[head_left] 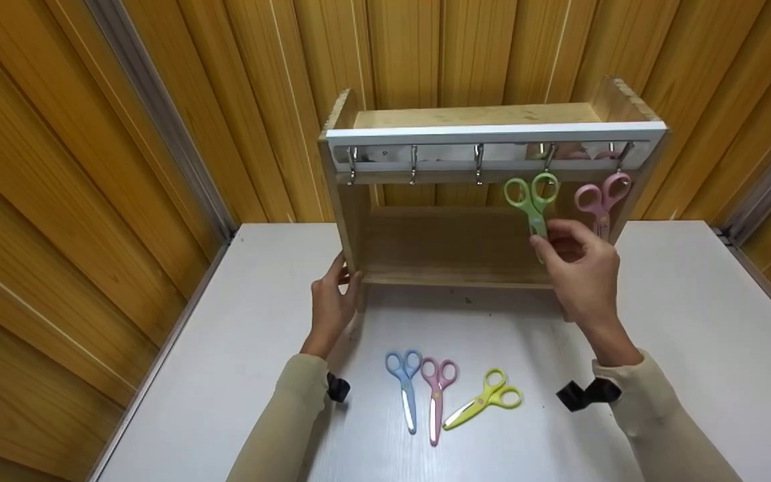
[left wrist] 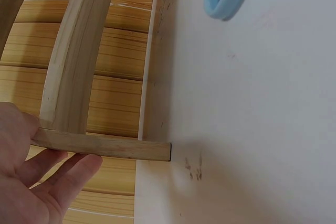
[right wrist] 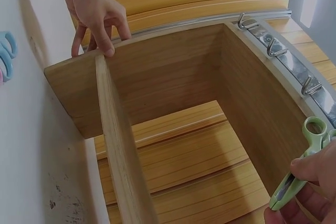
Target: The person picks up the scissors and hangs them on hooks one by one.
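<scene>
My right hand (head_left: 589, 274) pinches green scissors (head_left: 535, 217) by the blade end, finger loops upward. Their loops are just below the fourth hook of a metal hook strip (head_left: 447, 155); whether a loop is on the hook I cannot tell. Pink scissors (head_left: 602, 204) hang from the rightmost hook, partly hidden behind that hand. The strip runs along the top front of a small wooden shelf (head_left: 456, 280). Low on its left side panel (left wrist: 115, 148), my left hand (left wrist: 39, 182) grips the edge, thumb on one side and fingers on the other.
On the white table (head_left: 251, 314) before the shelf lie blue scissors (head_left: 407, 385), pink scissors (head_left: 437, 393) and yellow scissors (head_left: 488, 396). Three hooks at the left of the strip hold nothing. Wood-patterned walls (head_left: 272, 100) stand behind and at the sides.
</scene>
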A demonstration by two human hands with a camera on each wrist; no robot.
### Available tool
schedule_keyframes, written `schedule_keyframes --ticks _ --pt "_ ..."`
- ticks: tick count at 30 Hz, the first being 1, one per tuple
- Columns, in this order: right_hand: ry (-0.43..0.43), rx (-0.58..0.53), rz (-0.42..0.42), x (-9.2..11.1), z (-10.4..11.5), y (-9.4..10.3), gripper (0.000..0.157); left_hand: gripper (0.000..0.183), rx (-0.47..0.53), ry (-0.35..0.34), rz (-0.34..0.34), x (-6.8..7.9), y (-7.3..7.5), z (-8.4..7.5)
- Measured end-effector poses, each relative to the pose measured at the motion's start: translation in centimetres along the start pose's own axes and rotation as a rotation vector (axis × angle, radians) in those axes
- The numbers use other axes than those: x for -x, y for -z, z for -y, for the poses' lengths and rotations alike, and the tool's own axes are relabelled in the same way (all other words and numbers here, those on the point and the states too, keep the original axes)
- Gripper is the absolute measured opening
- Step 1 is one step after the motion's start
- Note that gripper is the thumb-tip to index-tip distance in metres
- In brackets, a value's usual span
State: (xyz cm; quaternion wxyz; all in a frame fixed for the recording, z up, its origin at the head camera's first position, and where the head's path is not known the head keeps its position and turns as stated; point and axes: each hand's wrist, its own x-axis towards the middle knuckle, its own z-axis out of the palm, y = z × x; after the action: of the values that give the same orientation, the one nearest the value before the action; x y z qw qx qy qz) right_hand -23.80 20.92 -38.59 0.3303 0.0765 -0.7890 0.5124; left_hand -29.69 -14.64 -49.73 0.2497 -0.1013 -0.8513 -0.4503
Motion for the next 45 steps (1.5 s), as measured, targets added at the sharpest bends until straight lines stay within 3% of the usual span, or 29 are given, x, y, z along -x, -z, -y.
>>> schedule_keyframes --ticks 15,38,45 --pt "-0.016 0.036 -0.01 0.8 -1.5 0.0 0.019 0.052 0.008 -0.029 -0.016 -0.1 -0.1 0.0" --pt "-0.007 0.044 0.005 0.9 -1.7 0.0 0.021 0.053 0.014 -0.003 -0.01 -0.1 -0.1 -0.1" --pt "-0.015 0.1 0.062 1.2 -2.0 0.2 0.033 0.053 0.005 0.0 -0.013 0.0 -0.1 -0.1"
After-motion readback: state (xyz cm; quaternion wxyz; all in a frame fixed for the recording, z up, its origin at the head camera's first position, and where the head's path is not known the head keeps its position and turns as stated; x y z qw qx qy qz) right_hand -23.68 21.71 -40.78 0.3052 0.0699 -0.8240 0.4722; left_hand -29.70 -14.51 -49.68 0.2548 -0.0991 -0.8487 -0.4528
